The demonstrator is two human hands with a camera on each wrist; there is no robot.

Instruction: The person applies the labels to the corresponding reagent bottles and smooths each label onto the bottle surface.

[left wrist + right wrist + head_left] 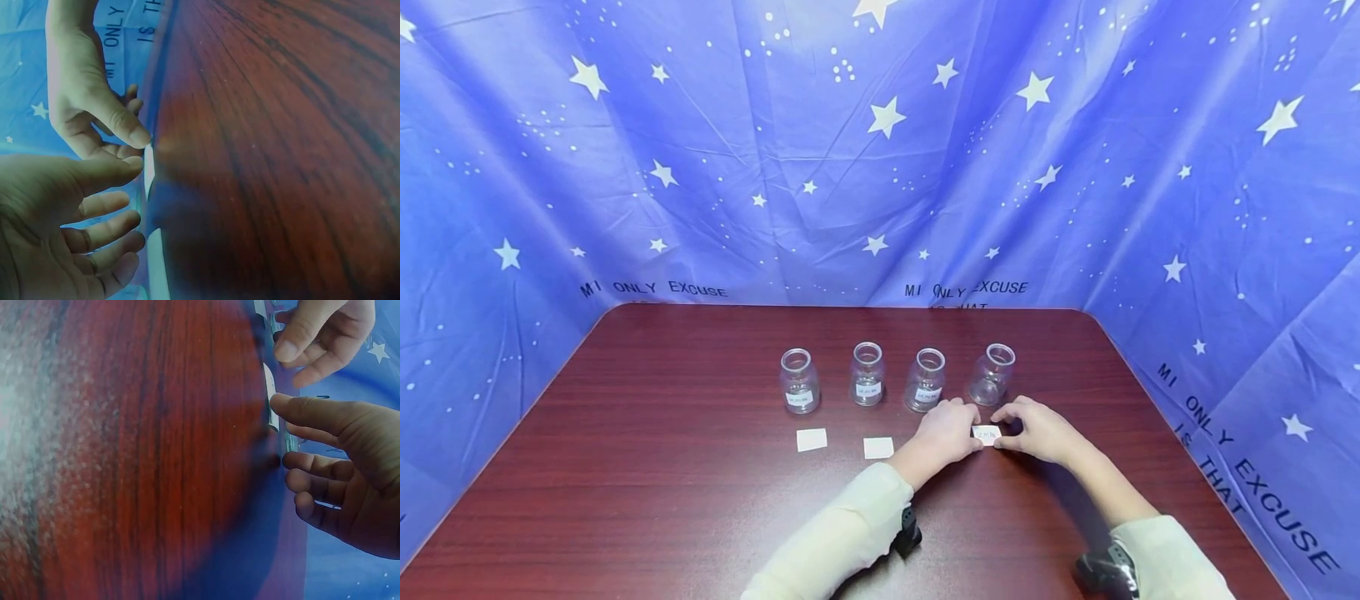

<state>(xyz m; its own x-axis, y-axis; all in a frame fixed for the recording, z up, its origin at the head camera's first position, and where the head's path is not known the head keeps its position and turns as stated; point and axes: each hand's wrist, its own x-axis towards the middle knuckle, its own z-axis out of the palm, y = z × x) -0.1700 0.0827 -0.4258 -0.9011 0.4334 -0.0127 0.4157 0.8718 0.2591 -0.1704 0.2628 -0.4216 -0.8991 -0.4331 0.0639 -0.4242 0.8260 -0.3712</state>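
A small white label (987, 435) with dark handwriting lies between the two hands in the head view. My left hand (949, 429) holds its left side with thumb and index finger. From the other side, my right hand (1037, 431) grips the right side, the thumb at the near edge. In the right wrist view the right thumb (294, 407) touches the label (270, 394). Just behind the hands stands a clear glass jar (998, 367) with no label showing. Left of it, another glass jar (929, 367) bears a written label, partly behind the left hand.
Two more labelled glass jars, one at the left (797, 375) and one beside it (867, 367), stand in the row. Two white paper pieces, one left (811, 439) and one right (878, 448), lie before them on the dark red table (700, 467). A blue star-printed curtain (820, 150) surrounds the table.
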